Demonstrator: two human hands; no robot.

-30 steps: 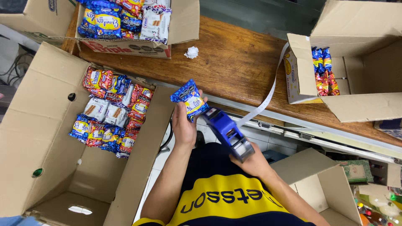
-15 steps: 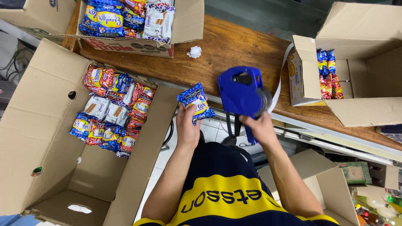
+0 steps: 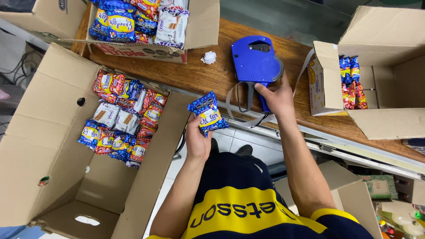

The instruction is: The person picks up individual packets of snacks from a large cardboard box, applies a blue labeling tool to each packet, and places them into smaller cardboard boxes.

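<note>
My left hand (image 3: 198,140) holds a small blue snack packet (image 3: 207,113) upright, just right of a large open cardboard box (image 3: 40,146). That box holds several red, blue and white snack packets (image 3: 121,120). My right hand (image 3: 276,97) grips the handle of a blue price-label gun (image 3: 256,62), which lies flat on the wooden counter (image 3: 208,77). A white label strip trails from the gun toward the right.
An open box of snack packets (image 3: 146,22) sits at the counter's far left. Another open box (image 3: 380,79) with a few red and blue packets stands on the right. A crumpled paper scrap (image 3: 209,57) lies between them. More boxes (image 3: 349,194) are on the floor.
My right hand has carried the label gun from near my waist up and onto the counter. My left hand has kept the blue packet almost in place.
</note>
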